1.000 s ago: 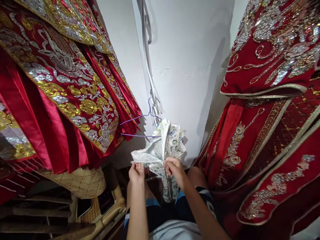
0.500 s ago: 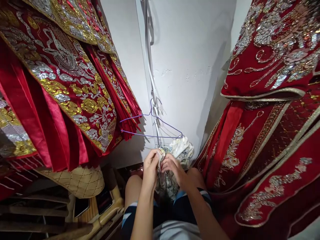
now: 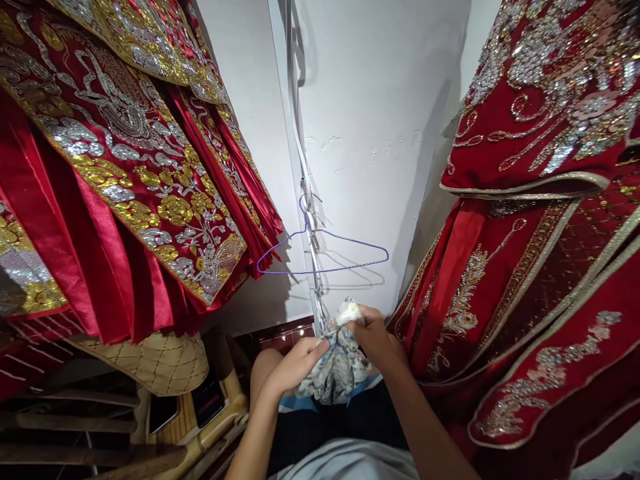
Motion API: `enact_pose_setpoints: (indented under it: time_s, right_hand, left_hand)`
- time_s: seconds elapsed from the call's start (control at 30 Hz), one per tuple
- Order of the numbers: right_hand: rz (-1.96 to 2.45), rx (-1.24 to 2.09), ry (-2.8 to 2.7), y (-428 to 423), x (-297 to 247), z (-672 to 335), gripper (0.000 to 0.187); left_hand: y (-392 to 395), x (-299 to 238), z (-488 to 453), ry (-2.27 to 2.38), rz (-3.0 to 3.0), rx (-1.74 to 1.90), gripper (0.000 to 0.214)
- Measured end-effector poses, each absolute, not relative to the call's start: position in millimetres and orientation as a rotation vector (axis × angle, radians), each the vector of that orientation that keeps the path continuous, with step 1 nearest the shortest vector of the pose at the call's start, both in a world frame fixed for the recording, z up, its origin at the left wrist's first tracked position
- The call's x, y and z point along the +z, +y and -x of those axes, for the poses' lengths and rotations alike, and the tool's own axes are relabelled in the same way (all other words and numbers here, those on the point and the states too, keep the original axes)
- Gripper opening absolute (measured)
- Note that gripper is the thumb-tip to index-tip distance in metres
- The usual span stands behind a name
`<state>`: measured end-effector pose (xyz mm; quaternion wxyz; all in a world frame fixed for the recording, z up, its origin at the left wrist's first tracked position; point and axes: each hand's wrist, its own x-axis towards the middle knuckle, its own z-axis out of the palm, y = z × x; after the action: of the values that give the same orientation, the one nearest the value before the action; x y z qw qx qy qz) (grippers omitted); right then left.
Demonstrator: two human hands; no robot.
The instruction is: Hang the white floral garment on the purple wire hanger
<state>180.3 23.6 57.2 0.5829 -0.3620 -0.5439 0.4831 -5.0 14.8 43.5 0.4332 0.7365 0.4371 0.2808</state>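
The patterned cloth (image 3: pixel 334 383) was bunched below the hanger (image 3: pixel 325 271), above the person's lap. The left hand (image 3: pixel 296 367) had its fingers closed on one side of it, the right hand (image 3: pixel 374 337) clamped its upper part. Red skirts (image 3: pixel 165 200) hung left of the hanger, a red dress (image 3: pixel 465 280) right. Two phones (image 3: pixel 164 412) lay on a chair (image 3: pixel 186 427), lower left of the hanger.

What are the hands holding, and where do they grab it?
The left hand and right hand hold the floral cloth by its bunched upper part.
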Motion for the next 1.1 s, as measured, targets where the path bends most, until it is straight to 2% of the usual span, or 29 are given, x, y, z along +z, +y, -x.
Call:
enact_pose_setpoints:
  time_s: [0.07,0.2,0.37,0.47,0.6,0.7,0.8,0.93,1.1]
  right_hand:
    - [0.815,1.046,-1.065,29.0,59.8,-184.8,0.005]
    - [0.828,0.995,-1.057,42.0,72.3,-189.9,0.041]
    - [0.975,1.213,-1.059,83.2,82.0,-184.5,0.027]
    - [0.907,1.126,-1.103,109.5,87.8,-182.7,0.022]
    - [0.845,1.17,-1.179,122.1,99.0,-190.6,0.028]
    - [0.757,1.248,-1.413,123.6,104.9,-196.5,0.017]
    - [0.759,1.067,-1.626,134.4,103.8,-194.8,0.031]
    - [0.933,0.92,-1.745,159.9,90.0,-185.7,0.027]
    - [1.013,0.881,-1.761,166.7,70.9,-185.2,0.035]
  left_hand:
    - [21.8,43.7,19.8,1.186,-1.892,0.578,0.053]
    - [40.1,53.1,57.2,1.468,-1.996,0.481,0.055]
    - [47.0,70.1,93.3,1.502,-2.092,0.575,0.054]
    - [42.7,79.1,104.2,1.533,-2.136,0.608,0.049]
    - [41.5,84.0,117.2,1.715,-2.168,0.53,0.053]
    - [47.6,84.4,127.1,1.757,-2.215,0.461,0.05]
    - [55.5,84.7,132.2,1.762,-2.25,0.471,0.049]
    - [58.0,86.4,129.2,1.763,-2.271,0.547,0.054]
    - [42.7,94.0,121.1,1.86,-2.298,0.415,0.059]
